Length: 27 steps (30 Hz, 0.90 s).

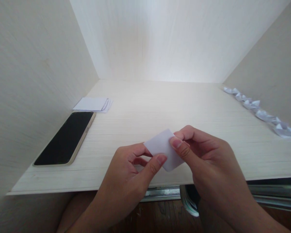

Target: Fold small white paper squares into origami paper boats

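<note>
A small folded piece of white paper (163, 144) is held between both hands, just above the front part of the tabletop. My left hand (135, 171) pinches its lower left side, thumb on top and fingers beneath. On the right edge, my right hand (206, 158) grips the paper between thumb and bent forefinger. The paper lies tilted, with one corner pointing away from me and another towards me. My fingers behind it are partly hidden.
A phone (66, 137) with a dark screen lies at the left. Behind it sits a stack of white paper pieces (91, 104). Several folded paper boats (252, 104) line the right wall. Pale panels enclose the tabletop (140, 113) at the back and sides.
</note>
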Available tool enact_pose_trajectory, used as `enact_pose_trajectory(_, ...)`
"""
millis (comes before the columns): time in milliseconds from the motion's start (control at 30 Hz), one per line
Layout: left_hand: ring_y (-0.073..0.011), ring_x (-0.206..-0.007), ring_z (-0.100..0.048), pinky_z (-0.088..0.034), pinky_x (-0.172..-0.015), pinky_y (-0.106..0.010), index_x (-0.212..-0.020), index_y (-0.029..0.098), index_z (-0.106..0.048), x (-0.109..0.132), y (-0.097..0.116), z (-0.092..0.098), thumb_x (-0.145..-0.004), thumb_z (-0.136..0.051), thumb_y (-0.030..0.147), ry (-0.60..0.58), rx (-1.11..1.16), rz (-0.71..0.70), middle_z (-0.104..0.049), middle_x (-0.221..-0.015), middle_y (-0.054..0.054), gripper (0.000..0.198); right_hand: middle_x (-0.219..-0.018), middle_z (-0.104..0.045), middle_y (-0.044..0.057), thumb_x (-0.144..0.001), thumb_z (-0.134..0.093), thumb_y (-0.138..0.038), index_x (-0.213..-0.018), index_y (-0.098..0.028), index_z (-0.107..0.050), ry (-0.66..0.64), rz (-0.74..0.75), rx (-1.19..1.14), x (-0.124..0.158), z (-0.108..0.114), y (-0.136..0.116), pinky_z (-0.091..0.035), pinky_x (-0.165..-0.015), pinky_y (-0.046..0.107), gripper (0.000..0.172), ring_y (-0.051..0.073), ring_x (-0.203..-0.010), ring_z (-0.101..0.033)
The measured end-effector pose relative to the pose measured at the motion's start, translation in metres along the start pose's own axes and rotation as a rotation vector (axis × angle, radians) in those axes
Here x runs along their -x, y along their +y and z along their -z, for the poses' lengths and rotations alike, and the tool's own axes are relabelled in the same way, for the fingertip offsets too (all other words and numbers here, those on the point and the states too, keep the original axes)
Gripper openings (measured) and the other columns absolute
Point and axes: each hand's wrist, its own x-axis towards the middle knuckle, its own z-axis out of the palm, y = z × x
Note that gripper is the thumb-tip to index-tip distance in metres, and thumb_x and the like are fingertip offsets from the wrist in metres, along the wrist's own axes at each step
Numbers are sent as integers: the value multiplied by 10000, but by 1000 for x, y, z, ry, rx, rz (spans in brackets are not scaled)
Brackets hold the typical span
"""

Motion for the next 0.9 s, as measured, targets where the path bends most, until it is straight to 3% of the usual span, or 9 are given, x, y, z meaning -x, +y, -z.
enact_pose_trajectory(267,-176,-656,-670,-485,-582,-255,-724,159,-753,2,-2,2,-895,-721,444,11,23,32,-757,-721,-53,335,-629,-649,-21,-898,-724,-277,-704,-206,-678,-7,-2,-43,3,-4,-1,-425,-495,207,211,110,-563,-552)
enact_pose_trajectory(600,-143,-671,-640,-474,-614,-218,-721,175,-786,-1,-1,3,-919,-722,351,47,94,-83,-750,-699,-20,272,-647,-654,-25,-899,-724,-234,-710,-200,-683,7,49,-51,2,-4,-5,-465,-553,202,197,109,-611,-584)
enact_pose_trajectory(900,-135,-636,-548,-414,-584,-240,-667,150,-738,1,-3,5,-969,-657,426,0,51,-105,-679,-659,-29,418,-607,-632,-30,-898,-716,-230,-688,-212,-678,2,43,0,1,0,-3,-457,-506,189,214,103,-555,-560)
